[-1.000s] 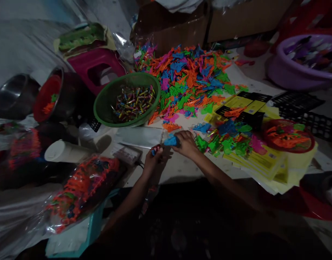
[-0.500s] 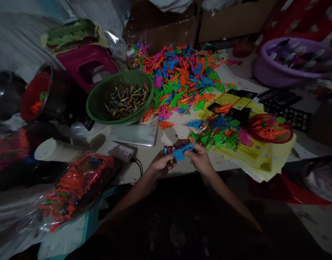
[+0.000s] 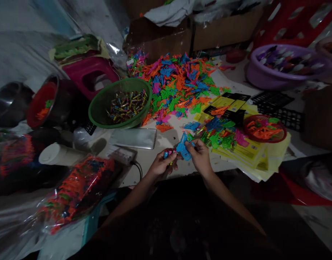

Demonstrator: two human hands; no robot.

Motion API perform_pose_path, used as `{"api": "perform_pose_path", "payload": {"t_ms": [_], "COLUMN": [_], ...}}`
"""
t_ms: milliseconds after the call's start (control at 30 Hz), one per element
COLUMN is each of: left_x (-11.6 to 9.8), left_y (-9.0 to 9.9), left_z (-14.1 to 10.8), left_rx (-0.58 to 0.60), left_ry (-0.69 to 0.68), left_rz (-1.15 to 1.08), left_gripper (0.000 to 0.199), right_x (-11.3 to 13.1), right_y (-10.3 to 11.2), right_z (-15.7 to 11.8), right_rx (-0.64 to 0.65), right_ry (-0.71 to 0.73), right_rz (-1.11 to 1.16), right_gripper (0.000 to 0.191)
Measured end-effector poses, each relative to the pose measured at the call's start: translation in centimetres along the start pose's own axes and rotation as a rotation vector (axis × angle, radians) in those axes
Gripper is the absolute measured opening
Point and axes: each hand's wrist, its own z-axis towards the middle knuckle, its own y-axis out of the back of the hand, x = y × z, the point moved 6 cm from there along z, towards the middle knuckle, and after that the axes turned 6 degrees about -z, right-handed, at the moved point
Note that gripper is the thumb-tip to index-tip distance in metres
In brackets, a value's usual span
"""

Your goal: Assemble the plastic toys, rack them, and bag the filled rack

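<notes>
Blue toy [image 3: 183, 151] pinched in right hand [image 3: 201, 159], tubes [image 3: 166, 154] gripped in left hand [image 3: 160, 164], near counter [image 3: 146, 156] front edge; handling step, next probably needs steadiness.

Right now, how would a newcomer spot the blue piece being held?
From the big green basin, look down and right to the right hand. It grips a perforated blue piece. Being held sets it apart from the loose blue pieces lying on the table.
</notes>
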Motion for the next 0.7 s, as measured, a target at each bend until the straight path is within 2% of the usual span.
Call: {"api": "perform_pose_path", "payload": {"t_ms": [167, 233, 367, 467, 533, 600, 633, 700], "left_x": [-0.1, -0.2, -0.4, -0.7, -1.3, -2.3, -3.1, -4.6], "left_y": [-0.2, -0.3, -0.4, -0.4, 0.0, 1.4, 2.6, 4.8], "left_z": [0.0, 0.2, 0.3, 0.8, 1.9, 3.7, 4.8, 7.1], "left_rx": [-0.008, -0.02, -0.057, -0.056, -0.034, -0.078, -0.153, -0.34], "left_ry": [0.023, -0.011, -0.148, -0.188, -0.215, -0.265, -0.3, -0.376], "left_rz": [0.003, 0.03, 0.205, 0.363, 0.473, 0.62, 0.71, 0.905], "left_gripper": [0.043, 0.042, 0.037, 0.036, 0.035, 0.032, 0.03, 0.026], "right_x": [1.2, 1.6, 1.9, 1.5, 1.4, 1.7, 2.1, 3.4], "right_y": [0.4, 0.3, -0.5, -0.7, 0.5, 3.3, 5.0, 8.3], "right_z": [0.2, 0.2, -0.3, 0.3, 1.8, 4.0, 5.0, 6.2], "right_rx": [-0.003, -0.012, -0.089, -0.122, -0.13, -0.18, -0.241, -0.474], "right_ry": [0.032, 0.064, 0.166, 0.188, 0.178, 0.174, 0.178, 0.211], "right_rz": [-0.066, -0.119, -0.235, -0.264, -0.301, -0.412, -0.499, -0.742], "right_gripper": [0.026, 0.025, 0.023, 0.022, 0.024, 0.023, 0.022, 0.03]}}
